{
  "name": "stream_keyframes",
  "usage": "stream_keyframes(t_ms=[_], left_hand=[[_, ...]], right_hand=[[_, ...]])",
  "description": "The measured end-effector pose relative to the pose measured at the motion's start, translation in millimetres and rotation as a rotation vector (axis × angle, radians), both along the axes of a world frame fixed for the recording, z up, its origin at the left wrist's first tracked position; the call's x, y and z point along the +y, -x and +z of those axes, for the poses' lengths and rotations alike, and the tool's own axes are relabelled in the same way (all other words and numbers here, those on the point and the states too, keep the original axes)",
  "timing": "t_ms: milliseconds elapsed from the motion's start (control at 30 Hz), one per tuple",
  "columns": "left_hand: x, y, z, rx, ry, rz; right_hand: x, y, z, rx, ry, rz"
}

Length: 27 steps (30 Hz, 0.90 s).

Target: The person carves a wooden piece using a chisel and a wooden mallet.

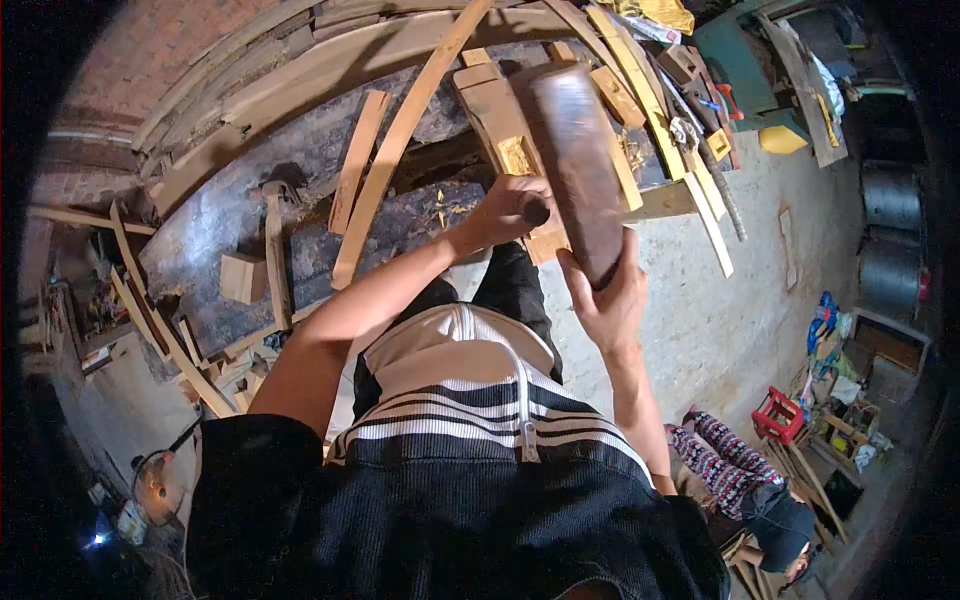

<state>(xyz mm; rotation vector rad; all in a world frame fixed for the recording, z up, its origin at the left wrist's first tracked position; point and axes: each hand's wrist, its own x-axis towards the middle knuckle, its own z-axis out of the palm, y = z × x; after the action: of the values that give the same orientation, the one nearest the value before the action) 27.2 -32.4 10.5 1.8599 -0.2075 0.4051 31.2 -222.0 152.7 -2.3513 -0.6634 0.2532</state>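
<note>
My left hand [497, 214] is closed around an upright chisel [535, 208]. Only the round, dark butt of its handle shows; the blade is hidden below. The chisel stands over a thick wooden board [487, 100], which has a pale cut with shavings [514, 155] just ahead of my fingers. In my right hand [612, 312] is a heavy brown wooden mallet [585, 165], gripped at its near end. It is raised beside the chisel, smeared by motion, and covers part of the board.
Long wooden strips [400, 140] lie across the dark workbench [330, 235]. A hammer-like tool [276, 230] and a wooden block [243, 278] rest on the left. Scraps and tools crowd the upper right. Another person [735, 480] is at lower right near a red crate [777, 415]. A fan [158, 488] stands lower left.
</note>
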Motion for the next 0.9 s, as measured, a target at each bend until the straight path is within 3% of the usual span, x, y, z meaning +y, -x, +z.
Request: stream_keyframes(t_ms=[67, 100, 133, 200, 267, 333, 367, 400, 467, 567, 733, 833, 900], left_hand=[[-2, 0, 4, -0.104, 0.047, -0.036], [-6, 0, 7, -0.144, 0.013, 0.022], [-9, 0, 15, -0.188, -0.019, 0.076], [-6, 0, 19, -0.19, -0.052, 0.164], [9, -7, 2, 0.272, -0.129, 0.22], [24, -22, -13, 0.251, 0.359, 0.488], [23, -37, -8, 0.113, 0.663, 0.607], [39, -40, -3, 0.387, 0.729, 0.525], [44, -48, 2, 0.264, 0.821, 0.485], [38, -46, 9, 0.17, 0.578, 0.476], [30, -49, 0, 0.258, 0.439, 0.318], [20, -42, 6, 0.091, 0.341, 0.211], [14, -38, 22, 0.223, 0.188, 0.204]], right_hand=[[-1, 7, -3, -0.081, -0.278, 0.021], [0, 8, -2, -0.06, -0.14, 0.025], [4, 2, 2, 0.162, 0.121, -0.005], [-1, -6, -5, 0.282, 0.076, -0.011], [-10, -6, -24, 0.319, -0.101, -0.125], [-20, -6, -29, 0.305, -0.101, -0.201], [-20, -4, -20, 0.363, -0.072, -0.259], [-20, -3, -12, 0.416, -0.047, -0.319], [-31, -4, -26, 0.359, -0.096, -0.3], [-40, -3, -36, 0.301, -0.124, -0.295], [-33, 0, -27, 0.342, -0.075, -0.332], [-28, 0, -25, 0.276, -0.073, -0.275], [-21, 1, -14, 0.26, -0.118, -0.254]])
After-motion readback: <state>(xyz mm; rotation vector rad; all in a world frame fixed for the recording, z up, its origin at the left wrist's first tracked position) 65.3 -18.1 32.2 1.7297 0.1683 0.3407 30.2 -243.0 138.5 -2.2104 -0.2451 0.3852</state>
